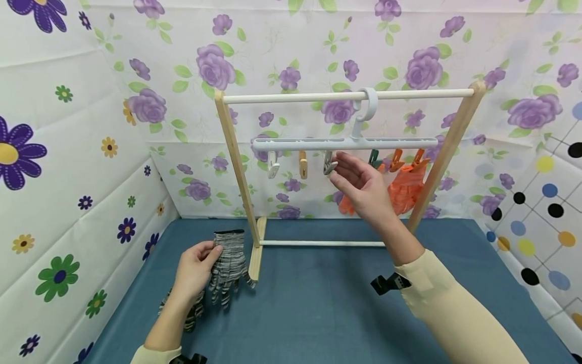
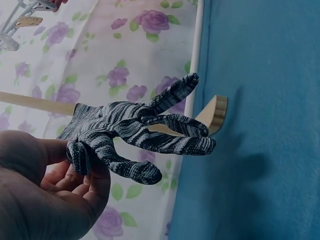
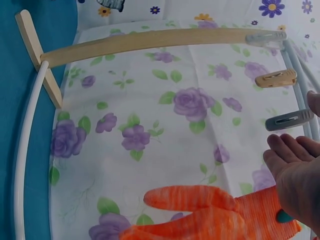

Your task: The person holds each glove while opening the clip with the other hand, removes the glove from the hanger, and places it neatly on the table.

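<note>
My left hand (image 1: 193, 268) pinches a grey-and-black striped knit glove (image 1: 229, 258) near its cuff, and the glove's fingers hang down. In the left wrist view this glove (image 2: 135, 127) spreads its fingers away from the hand. Part of a second striped glove (image 1: 194, 311) lies on the table, mostly hidden behind my left forearm. My right hand (image 1: 364, 187) is raised beside a grey clothespin (image 1: 328, 164) under the hanger (image 1: 309, 144). Thumb and fingertips stand on either side of this clothespin (image 3: 289, 120), with a small gap showing.
A wooden rack (image 1: 238, 167) with white rods carries the hanger. A white clothespin (image 1: 273, 166) and a tan one (image 1: 303, 166) hang to the left. On the right, orange gloves (image 1: 404, 192) hang from orange clothespins (image 1: 396, 161) and a green one (image 1: 374, 157). A blue cloth (image 1: 309, 303) covers the table.
</note>
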{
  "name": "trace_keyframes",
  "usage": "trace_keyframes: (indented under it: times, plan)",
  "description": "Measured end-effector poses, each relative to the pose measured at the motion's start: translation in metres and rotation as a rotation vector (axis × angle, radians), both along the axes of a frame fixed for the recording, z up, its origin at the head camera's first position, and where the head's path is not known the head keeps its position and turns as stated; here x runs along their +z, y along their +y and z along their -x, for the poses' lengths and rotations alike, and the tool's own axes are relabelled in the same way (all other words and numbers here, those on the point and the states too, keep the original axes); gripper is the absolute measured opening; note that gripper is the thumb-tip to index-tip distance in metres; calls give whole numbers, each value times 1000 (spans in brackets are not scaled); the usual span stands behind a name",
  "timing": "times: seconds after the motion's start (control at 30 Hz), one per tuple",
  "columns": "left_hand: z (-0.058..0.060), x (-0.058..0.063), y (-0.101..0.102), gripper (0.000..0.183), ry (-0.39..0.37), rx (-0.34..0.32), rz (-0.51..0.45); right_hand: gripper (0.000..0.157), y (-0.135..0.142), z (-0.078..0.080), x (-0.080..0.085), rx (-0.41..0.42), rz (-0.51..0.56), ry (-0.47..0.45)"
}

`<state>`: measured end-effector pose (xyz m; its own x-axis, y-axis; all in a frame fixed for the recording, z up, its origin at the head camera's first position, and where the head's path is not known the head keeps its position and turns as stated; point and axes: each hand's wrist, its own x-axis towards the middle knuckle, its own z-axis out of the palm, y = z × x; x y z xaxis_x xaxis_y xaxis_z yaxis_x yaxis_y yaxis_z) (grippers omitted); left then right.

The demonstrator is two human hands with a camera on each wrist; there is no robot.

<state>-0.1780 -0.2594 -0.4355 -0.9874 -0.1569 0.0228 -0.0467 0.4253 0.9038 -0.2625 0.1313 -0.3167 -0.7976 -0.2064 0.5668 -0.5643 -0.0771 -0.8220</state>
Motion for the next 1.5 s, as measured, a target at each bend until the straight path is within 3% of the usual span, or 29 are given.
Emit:
trace_keyframes:
  times: [0.57, 0.87, 1.03, 1.27, 1.5]
  plan:
    - [-5, -17, -9, 45, -75, -14, 30, 58, 21, -18, -13, -98, -108, 100]
    - [-2, -33, -10, 44, -101, -35, -10, 61, 33, -32, -22, -148, -154, 107]
    - [0, -43, -8, 44, -114, -27, 13, 62, 40, -40, -28, -164, -198, 115]
    - [4, -53, -4, 47, -109, -18, 107, 63, 52, -48, -37, -225, -274, 164]
    - [6, -60, -2, 37, -55, 9, 303, 68, 63, -55, -45, -286, -378, 244]
